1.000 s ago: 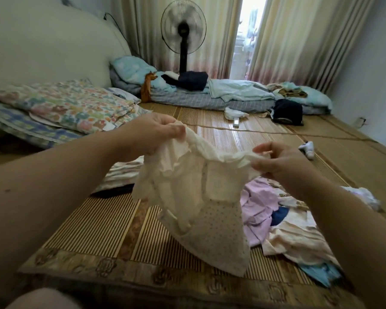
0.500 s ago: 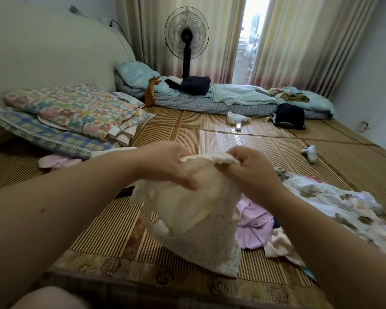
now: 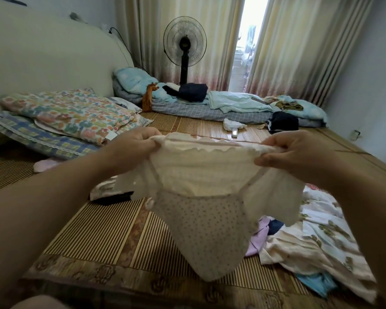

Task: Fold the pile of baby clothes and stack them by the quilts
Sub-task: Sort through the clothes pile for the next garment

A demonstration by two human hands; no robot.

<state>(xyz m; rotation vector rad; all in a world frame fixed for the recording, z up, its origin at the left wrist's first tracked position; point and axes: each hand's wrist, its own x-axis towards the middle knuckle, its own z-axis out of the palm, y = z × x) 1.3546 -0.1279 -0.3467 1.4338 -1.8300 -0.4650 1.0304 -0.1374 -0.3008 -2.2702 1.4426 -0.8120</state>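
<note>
A cream baby dress [image 3: 205, 210] with a dotted skirt and frilled sleeves hangs spread out in the air in front of me. My left hand [image 3: 134, 148] pinches its left shoulder and my right hand [image 3: 294, 152] pinches its right shoulder. The pile of unfolded baby clothes [image 3: 310, 246] lies on the mat at the lower right, partly hidden behind the dress. Folded floral and blue checked quilts [image 3: 65, 117] are stacked at the left against the pale headboard. A small pink garment [image 3: 45, 165] lies by the quilts' near edge.
The woven bamboo mat [image 3: 103, 233] covers the floor. A grey bedroll with light blue bedding [image 3: 221, 103] runs along the far side, with a standing fan [image 3: 184, 47], a giraffe toy [image 3: 148, 98] and a dark bag [image 3: 282, 122] near it. A dark flat object [image 3: 114, 198] lies under a folded cloth behind the dress.
My hands have moved apart from the bunched top of the dress and lifted it, so the dress now hangs stretched wide by its shoulders.
</note>
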